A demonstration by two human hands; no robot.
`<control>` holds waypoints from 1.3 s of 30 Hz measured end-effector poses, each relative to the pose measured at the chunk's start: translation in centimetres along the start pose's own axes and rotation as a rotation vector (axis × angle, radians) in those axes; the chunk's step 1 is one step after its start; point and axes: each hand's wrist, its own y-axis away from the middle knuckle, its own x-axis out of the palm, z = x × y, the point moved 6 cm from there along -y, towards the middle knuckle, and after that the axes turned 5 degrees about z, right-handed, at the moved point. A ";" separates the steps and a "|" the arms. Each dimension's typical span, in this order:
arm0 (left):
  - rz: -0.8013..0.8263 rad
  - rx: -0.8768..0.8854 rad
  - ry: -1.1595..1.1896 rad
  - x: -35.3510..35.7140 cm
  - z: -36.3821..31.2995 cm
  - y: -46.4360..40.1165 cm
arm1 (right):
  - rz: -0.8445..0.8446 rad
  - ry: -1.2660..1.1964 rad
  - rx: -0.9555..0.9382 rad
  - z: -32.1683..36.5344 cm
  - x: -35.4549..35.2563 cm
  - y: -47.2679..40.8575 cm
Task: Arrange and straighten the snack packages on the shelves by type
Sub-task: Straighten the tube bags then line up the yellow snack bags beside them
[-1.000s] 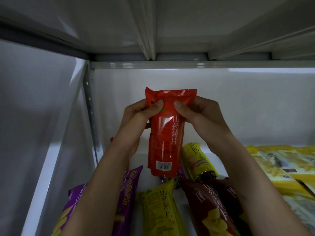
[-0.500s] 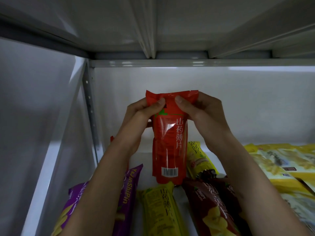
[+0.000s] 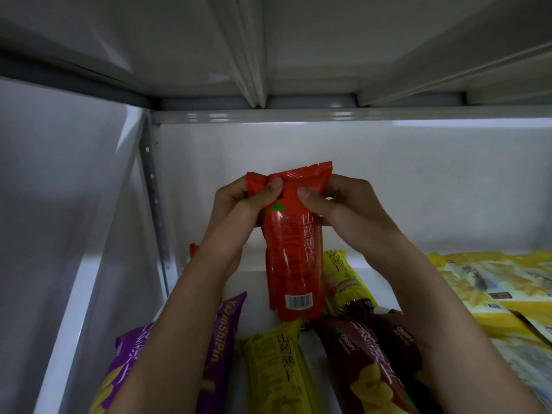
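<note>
Two hands, left hand [image 3: 239, 204] and right hand [image 3: 343, 207], pinch red packet [image 3: 291, 258] upright by its top; next, stand it on shelf [image 3: 254, 294].

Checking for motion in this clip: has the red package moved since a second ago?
Yes. The red package has sunk slightly, judged against the shelf's upper rail, and its top edge is now crumpled and tilted in the grip of both hands.

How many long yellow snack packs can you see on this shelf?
2. One yellow pack lies at the front, between the purple pack and the dark red pack. The other yellow pack lies farther back, just right of the held red pack. Arms may hide more.
</note>
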 end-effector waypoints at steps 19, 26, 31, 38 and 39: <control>0.156 -0.094 -0.029 0.7 0.6 0.0 | -0.107 -0.056 0.042 -0.3 -1.0 0.2; 0.401 -0.229 -0.102 1.0 1.4 0.5 | -0.237 -0.167 0.035 0.0 -1.9 0.2; 0.305 -0.188 -0.122 0.5 1.3 0.3 | -0.083 -0.169 0.153 -0.3 -1.1 0.3; 0.397 -0.265 -0.109 1.1 1.8 0.7 | -0.100 -0.104 0.127 -1.0 -1.9 0.3; 0.448 -0.291 -0.126 1.3 2.1 0.9 | -0.126 -0.102 0.118 -1.0 -2.1 0.3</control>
